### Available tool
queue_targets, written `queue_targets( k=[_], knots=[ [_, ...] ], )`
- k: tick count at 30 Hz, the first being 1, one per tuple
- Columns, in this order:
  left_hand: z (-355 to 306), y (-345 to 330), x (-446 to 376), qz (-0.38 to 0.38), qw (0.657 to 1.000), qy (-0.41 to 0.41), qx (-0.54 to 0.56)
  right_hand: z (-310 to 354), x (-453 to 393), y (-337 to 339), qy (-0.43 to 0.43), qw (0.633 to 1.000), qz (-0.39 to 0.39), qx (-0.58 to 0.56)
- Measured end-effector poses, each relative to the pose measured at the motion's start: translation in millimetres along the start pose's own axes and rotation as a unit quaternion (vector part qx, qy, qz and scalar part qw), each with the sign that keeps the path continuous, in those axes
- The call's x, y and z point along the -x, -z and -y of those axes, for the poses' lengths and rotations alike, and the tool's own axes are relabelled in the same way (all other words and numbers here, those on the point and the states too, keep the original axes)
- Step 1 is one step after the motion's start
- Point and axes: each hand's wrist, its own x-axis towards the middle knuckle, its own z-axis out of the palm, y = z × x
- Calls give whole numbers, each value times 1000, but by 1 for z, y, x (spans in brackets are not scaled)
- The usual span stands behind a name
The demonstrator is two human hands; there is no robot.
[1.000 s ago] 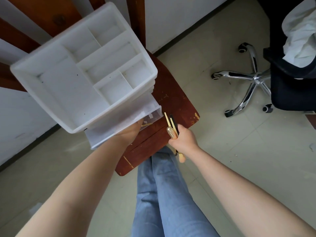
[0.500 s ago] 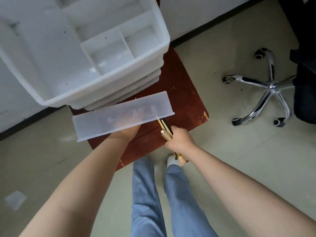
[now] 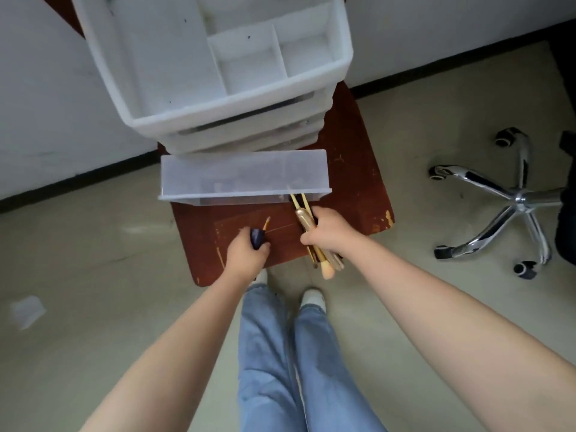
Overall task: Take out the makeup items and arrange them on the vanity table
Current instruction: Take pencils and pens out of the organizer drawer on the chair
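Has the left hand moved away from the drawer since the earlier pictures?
Yes. The left hand came out from under the drawer toward the table's near edge, holding a dark item.

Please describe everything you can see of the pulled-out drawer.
The drawer is a long, shallow box of frosted, translucent plastic. It stands pulled out from the bottom of the white organizer, above the brown table. Dim shapes show through its front wall; what they are cannot be told. Neither hand touches it. The tips of the brushes held by the right hand reach its right front corner.
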Motion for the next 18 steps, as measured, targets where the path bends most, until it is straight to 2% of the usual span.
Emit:
queue_targets(
  k=[3,7,12,15,18],
  knots=[
    [13,-5,-4,-28,998,47,37,8,-17,-14,-14,1000,-17,-22],
    [11,-16,-13,-29,998,21,53,-3,-25,-24,-28,997,-53,-55],
    [-3,-41,-15,-97,994,44,23,-16,-20,-22,-36,991,-98,-87],
    [-10,-51,-14,-129,988,65,-53,-22,-15,-17,-22,994,-104,2],
    [-6,-53,-16,-127,980,7,-155,-25,-9,-9,14,978,-131,164]
  ],
)
